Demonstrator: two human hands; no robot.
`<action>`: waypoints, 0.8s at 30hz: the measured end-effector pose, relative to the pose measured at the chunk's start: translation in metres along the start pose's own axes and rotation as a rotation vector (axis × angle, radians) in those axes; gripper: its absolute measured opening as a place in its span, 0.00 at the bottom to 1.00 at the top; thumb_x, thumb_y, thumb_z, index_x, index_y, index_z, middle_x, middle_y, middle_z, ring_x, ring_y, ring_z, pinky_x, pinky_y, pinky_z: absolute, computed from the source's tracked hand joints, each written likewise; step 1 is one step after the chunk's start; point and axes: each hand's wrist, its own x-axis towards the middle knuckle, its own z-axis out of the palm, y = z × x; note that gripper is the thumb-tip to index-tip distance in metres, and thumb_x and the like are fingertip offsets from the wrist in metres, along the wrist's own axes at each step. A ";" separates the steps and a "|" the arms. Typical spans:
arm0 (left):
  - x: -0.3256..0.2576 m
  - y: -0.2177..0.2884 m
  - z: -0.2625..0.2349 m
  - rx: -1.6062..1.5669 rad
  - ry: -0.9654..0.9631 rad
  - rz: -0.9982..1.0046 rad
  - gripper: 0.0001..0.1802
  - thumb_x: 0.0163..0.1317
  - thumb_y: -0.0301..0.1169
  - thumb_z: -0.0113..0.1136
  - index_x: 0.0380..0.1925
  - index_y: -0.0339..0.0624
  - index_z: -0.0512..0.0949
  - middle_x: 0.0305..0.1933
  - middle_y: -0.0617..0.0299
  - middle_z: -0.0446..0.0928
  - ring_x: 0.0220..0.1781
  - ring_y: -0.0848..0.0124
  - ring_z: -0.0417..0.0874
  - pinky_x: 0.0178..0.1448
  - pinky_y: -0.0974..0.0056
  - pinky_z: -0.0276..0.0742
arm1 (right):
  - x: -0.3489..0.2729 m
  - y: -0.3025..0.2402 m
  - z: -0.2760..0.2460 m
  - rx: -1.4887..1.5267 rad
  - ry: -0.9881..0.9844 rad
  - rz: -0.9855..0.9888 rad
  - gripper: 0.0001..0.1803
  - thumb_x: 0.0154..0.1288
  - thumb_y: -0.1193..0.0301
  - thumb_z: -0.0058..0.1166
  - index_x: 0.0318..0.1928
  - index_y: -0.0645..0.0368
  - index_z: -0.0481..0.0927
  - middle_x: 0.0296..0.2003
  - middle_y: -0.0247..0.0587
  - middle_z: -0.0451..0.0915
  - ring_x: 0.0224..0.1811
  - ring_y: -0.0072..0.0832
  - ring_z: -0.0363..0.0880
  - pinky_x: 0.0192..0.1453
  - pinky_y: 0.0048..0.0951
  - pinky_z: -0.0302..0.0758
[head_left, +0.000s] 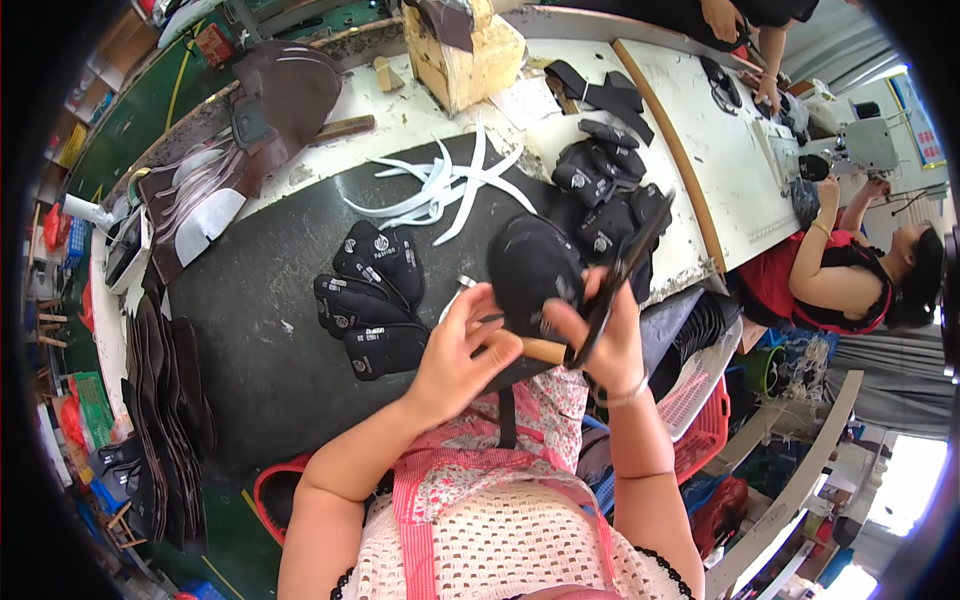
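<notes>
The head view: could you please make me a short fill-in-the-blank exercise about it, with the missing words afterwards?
1. The pale curved strips lie on a mat coloured ____.
2. The smaller pile of black pieces lies to the ____ of the left hand.
3. A bracelet circles the camera wearer's ____ wrist.
4. At upper left, the floor is mainly ____.

Missing words: black; left; right; green.

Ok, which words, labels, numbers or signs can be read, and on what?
Black pads at left: white logo and lettering, wording not copied here.
Black pads at right: small white print, also not copied.
Wall poster at far right: too small to read.
Paper sheet: too faint to read.
</notes>
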 end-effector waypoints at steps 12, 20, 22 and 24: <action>0.000 0.009 0.010 -0.549 -0.095 -0.202 0.16 0.59 0.18 0.53 0.48 0.35 0.68 0.43 0.57 0.76 0.43 0.72 0.80 0.46 0.66 0.79 | -0.078 0.012 -0.044 0.125 -0.492 0.305 0.42 0.54 0.31 0.40 0.35 0.65 0.74 0.19 0.31 0.69 0.20 0.17 0.66 0.25 0.21 0.63; -0.002 0.009 0.017 -0.462 -0.035 -0.218 0.14 0.58 0.17 0.55 0.45 0.34 0.70 0.41 0.57 0.77 0.40 0.72 0.81 0.45 0.67 0.80 | -0.079 0.011 -0.035 -0.046 -0.458 0.142 0.43 0.54 0.32 0.41 0.41 0.66 0.70 0.27 0.37 0.65 0.26 0.26 0.64 0.30 0.26 0.62; -0.002 0.010 0.019 -0.462 -0.032 -0.223 0.14 0.58 0.17 0.55 0.45 0.34 0.71 0.41 0.57 0.77 0.40 0.72 0.81 0.45 0.67 0.80 | -0.079 0.012 -0.038 -0.019 -0.489 0.178 0.43 0.54 0.32 0.40 0.41 0.66 0.70 0.27 0.37 0.64 0.26 0.26 0.63 0.30 0.26 0.62; -0.003 0.010 0.019 -0.463 -0.025 -0.230 0.14 0.58 0.17 0.55 0.45 0.33 0.71 0.41 0.57 0.77 0.40 0.72 0.81 0.45 0.67 0.80 | -0.080 0.008 -0.037 0.010 -0.523 0.216 0.43 0.54 0.32 0.40 0.40 0.66 0.69 0.26 0.37 0.64 0.25 0.26 0.63 0.29 0.26 0.62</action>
